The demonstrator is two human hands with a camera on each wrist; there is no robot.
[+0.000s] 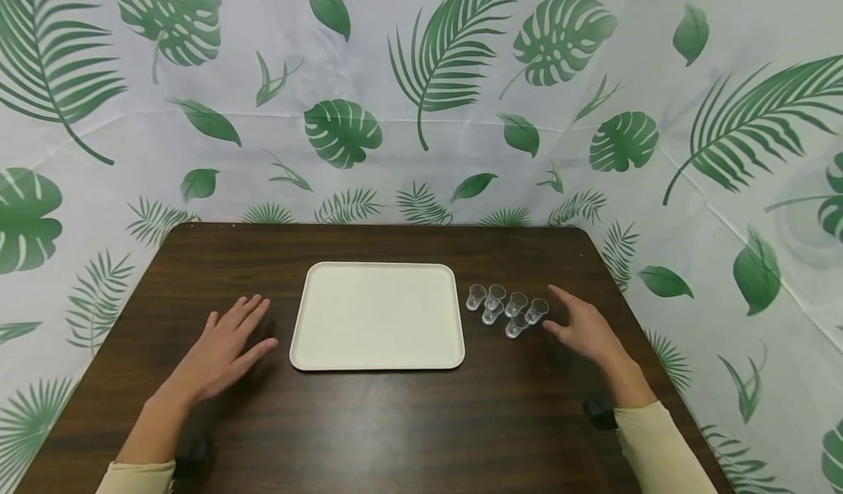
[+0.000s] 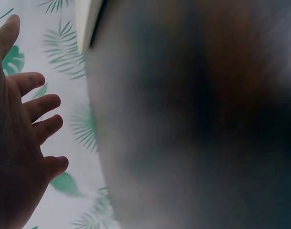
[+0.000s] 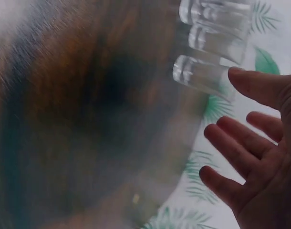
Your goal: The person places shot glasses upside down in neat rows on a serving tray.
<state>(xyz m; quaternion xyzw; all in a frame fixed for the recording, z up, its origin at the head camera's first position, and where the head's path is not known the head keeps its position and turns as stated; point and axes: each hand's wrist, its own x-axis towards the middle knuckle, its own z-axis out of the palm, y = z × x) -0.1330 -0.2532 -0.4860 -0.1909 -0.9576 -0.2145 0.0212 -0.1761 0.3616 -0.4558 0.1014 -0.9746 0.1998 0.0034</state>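
Observation:
Several small clear shot glasses point(image 1: 516, 304) stand upright in a cluster on the dark wooden table, right of a cream rectangular tray point(image 1: 377, 317). My right hand point(image 1: 585, 331) hovers at the cluster's right side, thumb and fingers spread apart, holding nothing. In the right wrist view its thumb tip overlaps the rim of the nearest shot glass point(image 3: 202, 76). My left hand point(image 1: 220, 351) is left of the tray with fingers extended and spread, its thumb pointing toward the tray's edge. Nothing is in the left palm point(image 2: 16, 138) in the left wrist view.
The brown wood-grain table point(image 1: 382, 428) has rounded far corners. Behind and beside it hangs a white cloth point(image 1: 263, 143) printed with green leaves. Dark bands sit at both wrists, below the pale sleeves point(image 1: 661, 446).

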